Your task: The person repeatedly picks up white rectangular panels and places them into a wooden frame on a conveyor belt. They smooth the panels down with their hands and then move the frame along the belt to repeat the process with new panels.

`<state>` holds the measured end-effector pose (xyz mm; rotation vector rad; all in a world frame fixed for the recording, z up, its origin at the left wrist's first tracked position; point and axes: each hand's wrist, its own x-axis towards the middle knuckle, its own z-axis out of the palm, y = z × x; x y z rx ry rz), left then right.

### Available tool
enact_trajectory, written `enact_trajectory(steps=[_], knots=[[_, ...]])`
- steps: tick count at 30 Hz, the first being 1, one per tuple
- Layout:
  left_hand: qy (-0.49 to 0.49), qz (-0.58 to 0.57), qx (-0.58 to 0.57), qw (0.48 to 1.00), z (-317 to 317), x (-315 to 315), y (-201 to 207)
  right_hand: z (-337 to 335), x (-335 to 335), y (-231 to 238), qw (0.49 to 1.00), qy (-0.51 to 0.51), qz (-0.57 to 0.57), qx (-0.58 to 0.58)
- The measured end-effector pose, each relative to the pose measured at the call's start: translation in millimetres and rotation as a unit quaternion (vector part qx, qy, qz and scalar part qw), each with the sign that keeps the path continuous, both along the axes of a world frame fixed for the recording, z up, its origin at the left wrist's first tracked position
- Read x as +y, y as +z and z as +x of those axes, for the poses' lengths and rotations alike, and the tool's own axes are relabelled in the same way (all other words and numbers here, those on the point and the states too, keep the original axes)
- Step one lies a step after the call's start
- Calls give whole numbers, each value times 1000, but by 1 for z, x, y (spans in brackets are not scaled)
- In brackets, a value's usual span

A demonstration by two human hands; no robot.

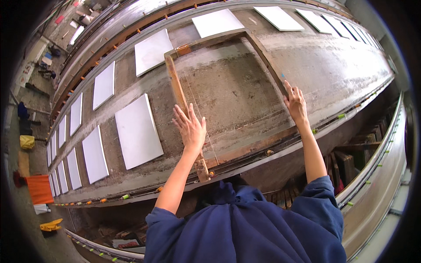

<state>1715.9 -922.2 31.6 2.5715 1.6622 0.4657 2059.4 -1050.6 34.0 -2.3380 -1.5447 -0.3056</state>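
A rectangular wooden frame [177, 84] lies on the long, stained grey-brown table [333, 65] in front of me. Thin pale threads cross inside it near its left and near sides. My left hand [192, 130] rests on the frame's left bar, fingers spread and palm down. On the right bar lies my right hand [297, 105], its fingers stretched out and the index finger pointing up along the wood. Neither hand is wrapped around the bar. Left of the frame, a white rectangular sheet [138, 130] lies flat, apart from my left hand.
More white sheets [153, 51] lie in rows to the left and along the far side. Small coloured pegs [126, 197] line the table's near edge. Another long table [381, 184] curves past at the right. An orange cloth [40, 189] hangs at far left.
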Motion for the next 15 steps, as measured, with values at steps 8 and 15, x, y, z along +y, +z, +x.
enact_trajectory(steps=[8, 15], knots=[[21, -48, -56, 997, 15, -11, 5, -5, -9, 0, 997, 21, 54, 58], [4, -75, -32, 997, 16, -10, 3, -5, -13, -3, 998, 13, 42, 35]])
